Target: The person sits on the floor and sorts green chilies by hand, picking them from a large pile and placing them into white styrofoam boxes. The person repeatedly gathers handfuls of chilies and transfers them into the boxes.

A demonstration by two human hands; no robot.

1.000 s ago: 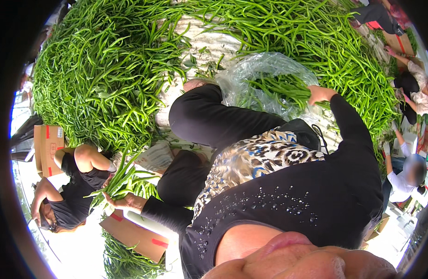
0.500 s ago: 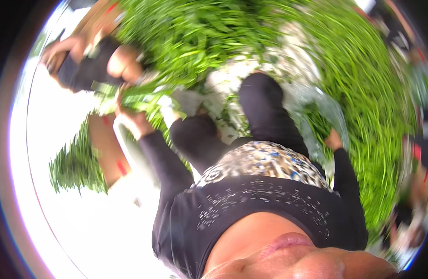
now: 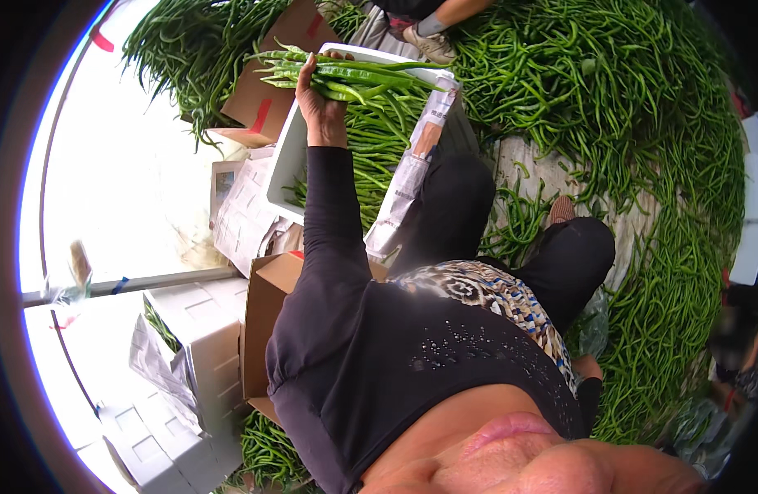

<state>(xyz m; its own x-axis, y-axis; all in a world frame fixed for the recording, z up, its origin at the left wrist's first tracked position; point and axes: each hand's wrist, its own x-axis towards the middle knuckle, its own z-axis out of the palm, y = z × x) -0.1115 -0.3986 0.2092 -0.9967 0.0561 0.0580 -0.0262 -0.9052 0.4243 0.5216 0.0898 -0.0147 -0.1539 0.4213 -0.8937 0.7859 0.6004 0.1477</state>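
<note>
My left hand (image 3: pixel 319 111) is closed round a bunch of long green chili peppers (image 3: pixel 379 78), the thumb across them. It holds the bunch level over the far end of a white foam box (image 3: pixel 286 160). More long green peppers (image 3: pixel 370 152) lie inside the box, most pointing the same way. A sheet of newspaper (image 3: pixel 408 173) hangs over the box's right edge, beside my knee. My right hand (image 3: pixel 589 367) is low at my right side, next to a clear plastic bag (image 3: pixel 594 325) and the pepper heap; its fingers are hidden.
A wide heap of green peppers (image 3: pixel 667 272) spreads across the right and far side. Cardboard boxes (image 3: pixel 268 90) with red tape and white foam boxes (image 3: pixel 160 412) stand at left. Another person's shoe (image 3: pixel 428 43) is just beyond the foam box.
The view has swung to the left and is sharper now. My left arm has stretched farther out, and its hand now shows over the foam box with the peppers. My right hand remains low at my side.
</note>
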